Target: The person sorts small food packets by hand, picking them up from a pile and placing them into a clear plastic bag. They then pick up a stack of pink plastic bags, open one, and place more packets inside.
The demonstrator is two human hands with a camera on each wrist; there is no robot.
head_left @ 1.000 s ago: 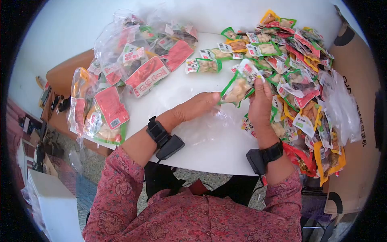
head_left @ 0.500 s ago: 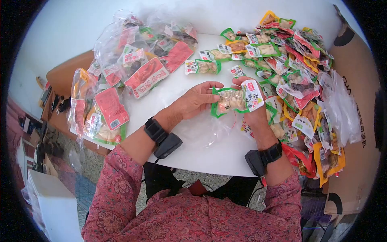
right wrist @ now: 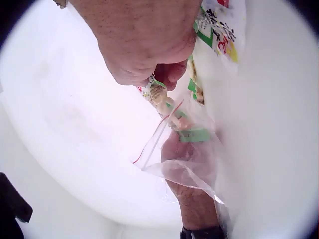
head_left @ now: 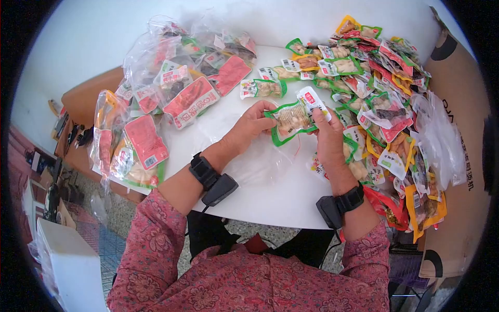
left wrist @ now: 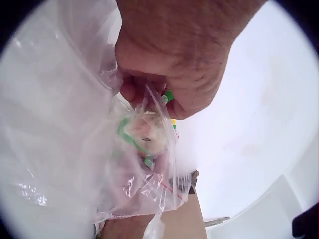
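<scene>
Both hands hold one small green-edged snack packet [head_left: 292,122], with pale pieces under its clear front and a white printed header. The left hand [head_left: 246,130] pinches its left end. At the header end, the right hand [head_left: 329,138] grips it with the thumb on top. A clear zip bag [left wrist: 144,186] hangs beneath the hands, its upper edge right at the left fingertips in the left wrist view. Its red zip line shows in the right wrist view, where the bag overlaps the packet's lower end.
Filled clear bags [head_left: 171,78] of packets cover the table's left side. A heap of loose packets [head_left: 384,104] lies on the right, beside crumpled clear bags [head_left: 442,140] and a cardboard box [head_left: 457,208]. One green-edged packet [head_left: 263,89] lies on the white table [head_left: 223,203] beyond the hands.
The packet, earlier held steeply in the right hand, has come down flatter between both hands. The left hand has taken its left end, and the right thumb now lies over the header.
</scene>
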